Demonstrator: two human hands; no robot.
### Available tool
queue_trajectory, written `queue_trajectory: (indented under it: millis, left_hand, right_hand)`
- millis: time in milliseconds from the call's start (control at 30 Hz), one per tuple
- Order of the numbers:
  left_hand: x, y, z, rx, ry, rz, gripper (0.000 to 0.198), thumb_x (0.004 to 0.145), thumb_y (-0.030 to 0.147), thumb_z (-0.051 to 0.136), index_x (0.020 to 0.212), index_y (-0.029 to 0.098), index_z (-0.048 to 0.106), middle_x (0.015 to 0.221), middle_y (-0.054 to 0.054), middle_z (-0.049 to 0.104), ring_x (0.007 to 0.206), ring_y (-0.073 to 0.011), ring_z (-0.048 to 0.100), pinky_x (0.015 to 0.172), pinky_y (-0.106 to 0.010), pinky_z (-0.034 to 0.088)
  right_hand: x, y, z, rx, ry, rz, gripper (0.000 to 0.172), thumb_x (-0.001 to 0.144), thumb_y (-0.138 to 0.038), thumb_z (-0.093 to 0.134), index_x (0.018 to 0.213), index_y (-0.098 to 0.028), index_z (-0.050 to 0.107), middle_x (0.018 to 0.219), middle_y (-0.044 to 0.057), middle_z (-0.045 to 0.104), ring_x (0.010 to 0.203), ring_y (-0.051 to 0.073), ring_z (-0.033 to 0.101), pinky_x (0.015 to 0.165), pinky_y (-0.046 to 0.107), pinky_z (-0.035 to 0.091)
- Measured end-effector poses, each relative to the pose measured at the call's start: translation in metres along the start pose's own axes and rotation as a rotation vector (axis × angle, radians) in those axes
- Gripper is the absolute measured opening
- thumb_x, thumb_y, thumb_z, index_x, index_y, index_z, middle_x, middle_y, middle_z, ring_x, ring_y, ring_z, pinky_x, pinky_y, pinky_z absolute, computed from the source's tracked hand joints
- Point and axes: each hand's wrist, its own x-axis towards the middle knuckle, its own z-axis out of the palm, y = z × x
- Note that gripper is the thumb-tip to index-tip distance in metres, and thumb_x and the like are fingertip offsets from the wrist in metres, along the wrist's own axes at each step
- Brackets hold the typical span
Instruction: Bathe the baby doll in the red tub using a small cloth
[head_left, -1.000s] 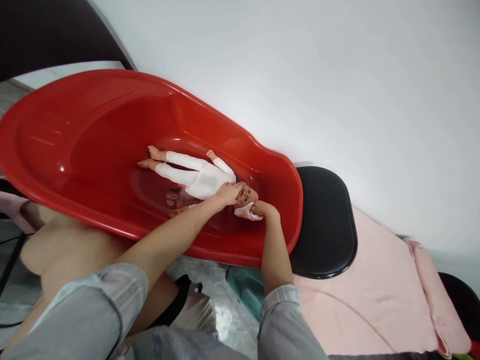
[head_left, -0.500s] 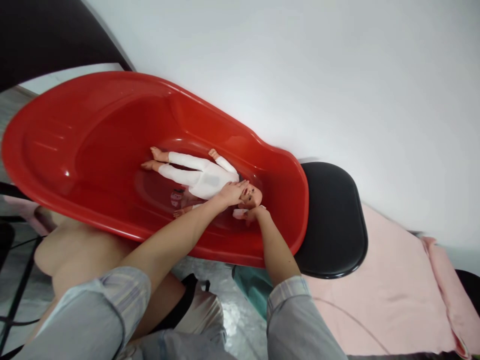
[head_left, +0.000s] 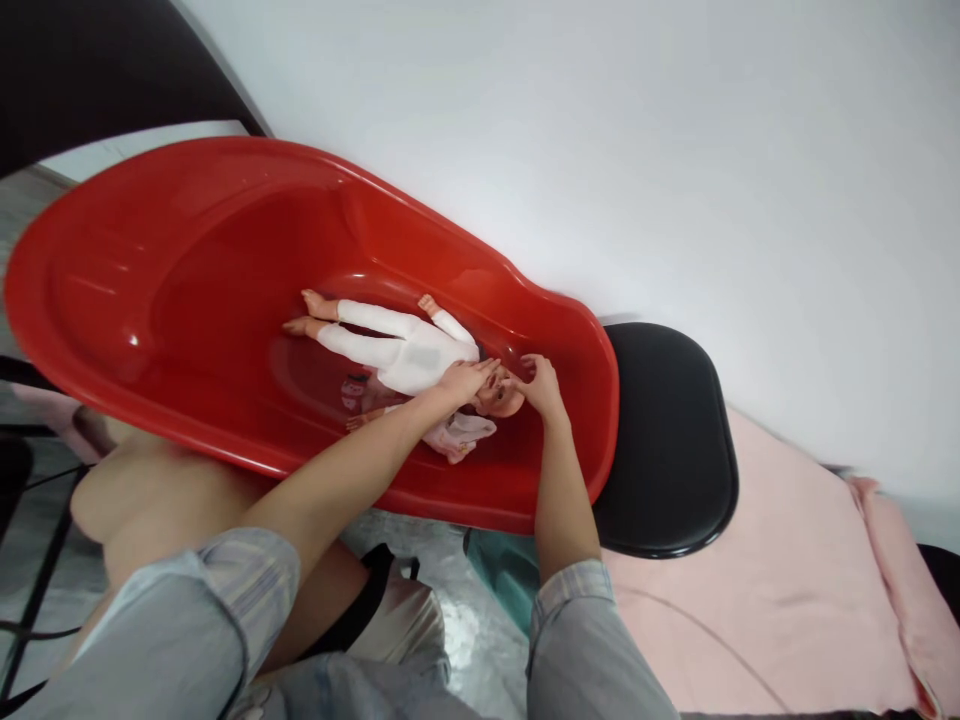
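A doll (head_left: 409, 355) in a white suit lies on its back in a red plastic baby tub (head_left: 187, 240), head toward the right end. My left hand (head_left: 465, 378) lies flat across the doll's neck and chin, fingers stretched out. My right hand (head_left: 538, 385) is at the far side of the doll's head (head_left: 504, 400), its fingers curled round the crown. A small white and pink cloth (head_left: 461, 433) lies loose on the tub floor just below the head, touched by neither hand.
A black round stool seat (head_left: 667, 440) stands right of the tub, against the white wall. A pink blanket (head_left: 757, 600) spreads out at the lower right. A teal object (head_left: 499, 575) shows under the tub's near rim. My bare knee (head_left: 142, 510) is under the tub's left part.
My right hand has let go of the cloth, which now lies on the tub floor, and moved up to the top of the doll's head. The left hand stayed on the doll's neck.
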Motion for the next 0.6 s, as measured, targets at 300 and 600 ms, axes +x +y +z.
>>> queue_trajectory:
  millis: [300,600]
  left_hand:
    - [-0.011,0.016,-0.017,0.008,-0.020,-0.079,0.079,0.089,0.027,0.070,0.158,0.009,0.036,0.162,-0.018,0.036,0.149,-0.0287,0.036,0.121,-0.038,0.031]
    - [-0.010,0.028,-0.017,0.007,-0.032,-0.231,0.031,0.095,0.022,0.059,0.120,0.008,0.069,0.119,-0.025,0.067,0.117,-0.0388,0.063,0.096,-0.046,0.051]
  right_hand:
    - [-0.008,-0.011,0.054,-0.263,-0.197,0.028,0.131,0.054,-0.042,0.096,0.160,-0.010,0.026,0.164,0.019,0.028,0.155,0.034,0.021,0.129,0.049,0.016]
    - [-0.007,-0.007,0.055,-0.307,-0.178,0.036,0.121,0.058,-0.036,0.092,0.158,-0.012,0.029,0.162,0.019,0.033,0.152,0.034,0.028,0.126,0.048,0.023]
